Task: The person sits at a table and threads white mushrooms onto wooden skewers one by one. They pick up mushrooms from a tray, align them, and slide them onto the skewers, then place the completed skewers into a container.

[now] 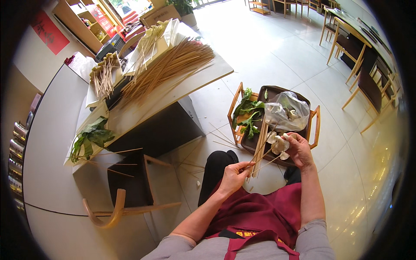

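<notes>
Pale mushroom (280,145) within right fingers (293,139)

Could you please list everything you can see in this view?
Table: one, pale top, left of centre
Tray: one, dark brown, ahead of the person
Wooden handles: two, brown, beside the tray
Wooden sticks: many, tan, on the table, tray and floor
Open boxes: several, pale, on the table
Leafy greens: two bunches, green, on tray and table end
Plastic bag: one, clear, on the tray
Mushroom pieces: several, off-white, over the tray
Chairs: several, brown and black, lower left and upper right
Wall poster: one, red, upper left
Shelf unit: one, brown, upper left
Potted plant: one, green, top edge
Apron: one, maroon, on the person
Sleeves: two, grey, bottom edge
Left hand: one, bare, holding sticks
Right hand: one, bare, holding mushroom pieces
</notes>
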